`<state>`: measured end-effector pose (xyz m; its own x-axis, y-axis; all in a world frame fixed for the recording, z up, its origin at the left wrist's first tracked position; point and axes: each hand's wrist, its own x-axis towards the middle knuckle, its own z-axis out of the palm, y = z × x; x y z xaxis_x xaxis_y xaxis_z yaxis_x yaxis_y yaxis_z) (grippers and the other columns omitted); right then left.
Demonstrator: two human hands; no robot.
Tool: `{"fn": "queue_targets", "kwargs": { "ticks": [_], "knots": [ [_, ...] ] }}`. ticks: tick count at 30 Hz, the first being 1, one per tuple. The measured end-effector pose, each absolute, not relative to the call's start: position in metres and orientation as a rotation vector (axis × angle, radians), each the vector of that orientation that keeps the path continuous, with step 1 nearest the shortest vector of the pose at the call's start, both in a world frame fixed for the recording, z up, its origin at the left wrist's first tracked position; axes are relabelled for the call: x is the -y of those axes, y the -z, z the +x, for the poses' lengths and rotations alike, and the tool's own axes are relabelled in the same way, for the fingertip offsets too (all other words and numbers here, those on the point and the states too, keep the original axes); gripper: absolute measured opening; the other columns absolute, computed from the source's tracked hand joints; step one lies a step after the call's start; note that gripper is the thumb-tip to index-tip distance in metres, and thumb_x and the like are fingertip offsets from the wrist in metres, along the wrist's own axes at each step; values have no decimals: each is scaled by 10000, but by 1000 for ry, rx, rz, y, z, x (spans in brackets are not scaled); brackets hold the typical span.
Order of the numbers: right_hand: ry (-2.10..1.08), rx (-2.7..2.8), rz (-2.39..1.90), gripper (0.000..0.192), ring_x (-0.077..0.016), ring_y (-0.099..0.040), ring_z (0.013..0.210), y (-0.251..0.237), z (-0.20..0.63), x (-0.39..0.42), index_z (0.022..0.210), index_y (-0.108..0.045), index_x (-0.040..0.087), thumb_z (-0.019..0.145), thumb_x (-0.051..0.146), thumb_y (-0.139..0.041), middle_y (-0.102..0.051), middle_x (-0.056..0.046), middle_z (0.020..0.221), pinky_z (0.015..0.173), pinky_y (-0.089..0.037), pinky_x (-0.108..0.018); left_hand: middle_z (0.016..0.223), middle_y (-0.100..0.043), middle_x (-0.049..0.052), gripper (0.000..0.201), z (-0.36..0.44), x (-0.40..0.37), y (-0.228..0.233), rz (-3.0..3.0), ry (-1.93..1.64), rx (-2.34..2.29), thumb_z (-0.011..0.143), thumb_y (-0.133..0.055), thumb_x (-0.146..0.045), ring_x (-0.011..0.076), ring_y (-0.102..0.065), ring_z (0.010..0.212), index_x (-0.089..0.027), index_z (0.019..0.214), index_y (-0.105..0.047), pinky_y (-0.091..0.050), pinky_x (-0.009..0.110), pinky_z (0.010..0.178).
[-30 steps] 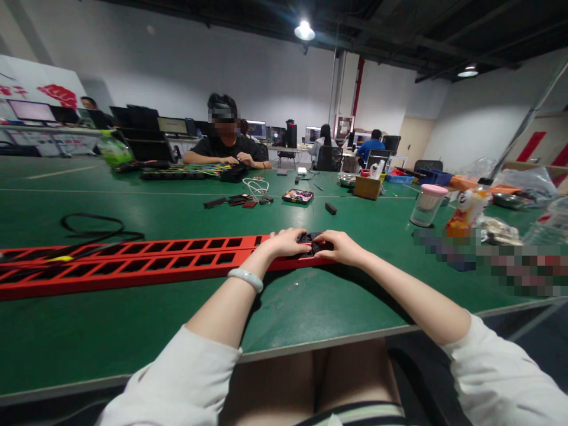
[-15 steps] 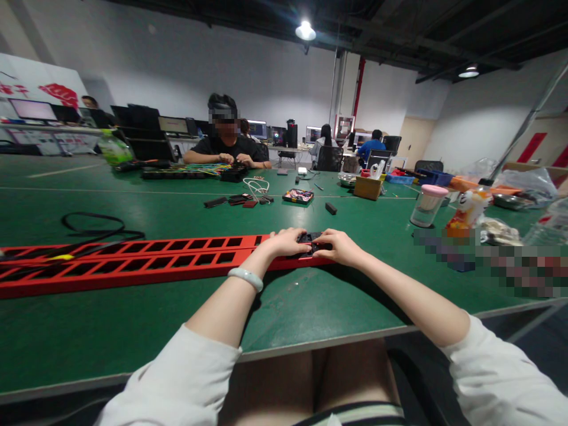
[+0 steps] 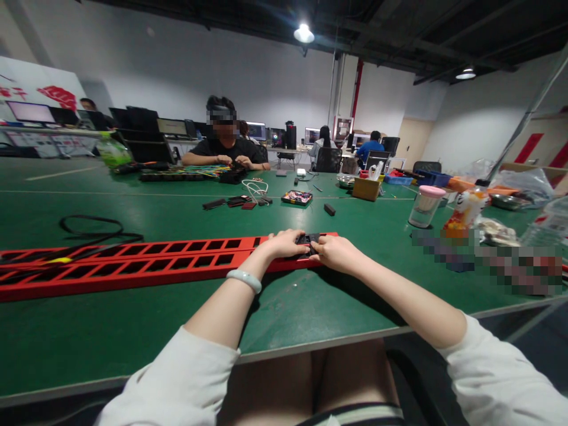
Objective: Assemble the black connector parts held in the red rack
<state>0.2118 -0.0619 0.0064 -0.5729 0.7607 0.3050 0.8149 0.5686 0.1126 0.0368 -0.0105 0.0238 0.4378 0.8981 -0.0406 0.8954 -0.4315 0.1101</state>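
1. Both hands are meeting at the red slotted rail's (image 3: 146,263) near end: left hand (image 3: 286,243) and right hand (image 3: 336,252) are pinching a small black part (image 3: 309,239) between fingertips.
2. Rail's looking stiff, long and awkward; I'd be gripping it mid-length. The part's looking light.

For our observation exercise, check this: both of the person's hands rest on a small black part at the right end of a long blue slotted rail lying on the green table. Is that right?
Not quite. In the head view the slotted rail is red, not blue. The rest holds: left hand and right hand meet at the small black part at its right end, on the green table.
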Motion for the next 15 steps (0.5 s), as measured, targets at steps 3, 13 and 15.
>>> {"fn": "queue_targets", "kwargs": {
  "ticks": [3, 13, 15],
  "knots": [
    [425, 2609, -1302, 419, -222, -557, 849, -7, 208, 64, 1077, -547, 115, 829, 426, -415, -605, -136, 903, 686, -415, -282, 1266, -448, 37, 650, 36, 8, -22, 2568, -42, -1595, 670, -428, -639, 289, -425, 1109, -322, 1236, -386, -314, 423, 905],
    [581, 2686, -1239, 401, -252, -537, 849, -6, 204, 67, 943, -610, 92, 810, 431, -442, -600, -156, 901, 677, -412, -325, 1262, -454, 34, 665, 35, 5, -20, 2587, -56, -1597, 656, -422, -663, 286, -433, 1103, -330, 1231, -387, -324, 411, 892],
    [601, 2693, -1231, 382, -250, -532, 854, -5, 202, 68, 935, -615, 99, 802, 421, -461, -598, -156, 912, 679, -408, -322, 1268, -449, 34, 664, 36, 6, -20, 2577, -50, -1606, 659, -422, -660, 284, -427, 1112, -328, 1233, -385, -321, 408, 896]
  ]
}}
